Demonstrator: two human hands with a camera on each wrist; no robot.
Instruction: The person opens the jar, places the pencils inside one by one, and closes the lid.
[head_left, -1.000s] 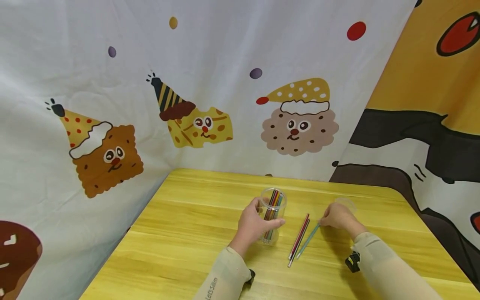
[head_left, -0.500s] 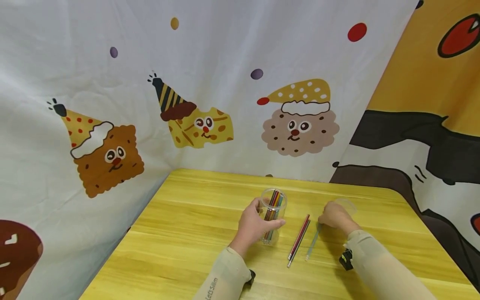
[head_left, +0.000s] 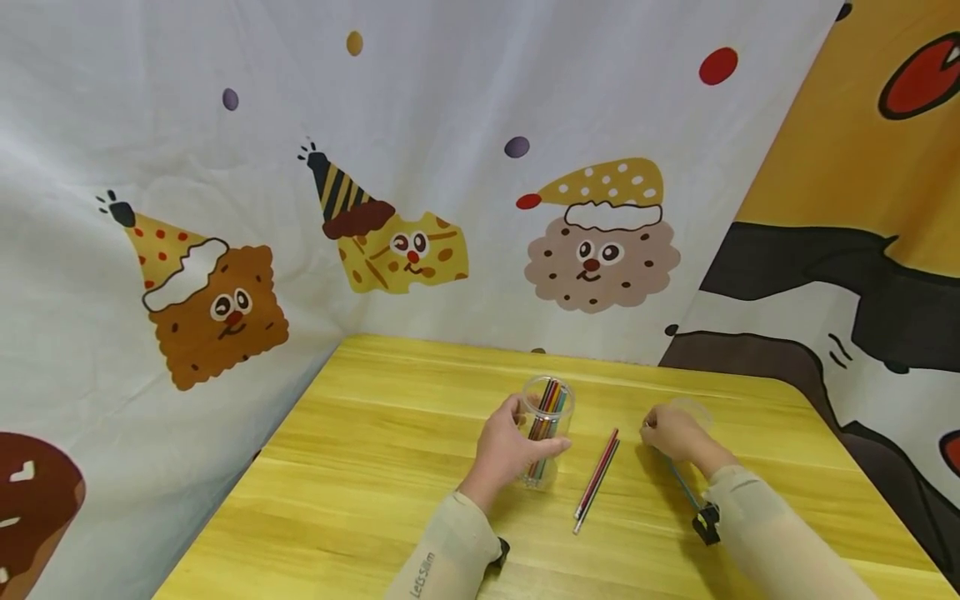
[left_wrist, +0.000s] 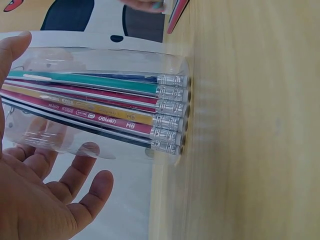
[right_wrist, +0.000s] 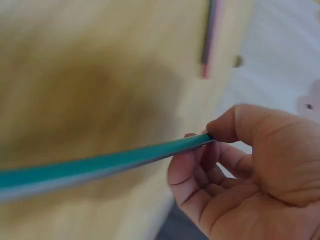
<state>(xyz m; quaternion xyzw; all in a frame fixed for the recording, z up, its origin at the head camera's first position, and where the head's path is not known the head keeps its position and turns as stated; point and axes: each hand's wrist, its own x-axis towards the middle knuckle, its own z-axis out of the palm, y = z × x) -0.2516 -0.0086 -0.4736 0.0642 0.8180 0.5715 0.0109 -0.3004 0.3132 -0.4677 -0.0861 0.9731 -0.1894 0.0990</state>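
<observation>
My left hand (head_left: 506, 454) holds an upright clear plastic jar (left_wrist: 172, 61), thumb on one side and fingers around the other. Several pencils (left_wrist: 115, 107) stand in the jar with their metal-ferruled eraser ends down, in green, red, yellow and dark colours. To the right, my right hand (head_left: 678, 433) pinches a teal pencil (right_wrist: 100, 162) at one end between thumb and fingers. The rest of this pencil slants back toward the wrist. Between the hands, a red pencil (head_left: 597, 471) and a dark pencil (head_left: 602, 483) lie side by side on the table.
A clear round lid (head_left: 697, 408) lies just behind my right hand, partly covered by it. The wooden table (head_left: 360, 467) meets a white cartoon-printed cloth (head_left: 442, 108) at its back and left edges.
The teal pencil has swung round, its far end going from lower left of my right hand to beneath the right wrist. My left hand and the jar stay put.
</observation>
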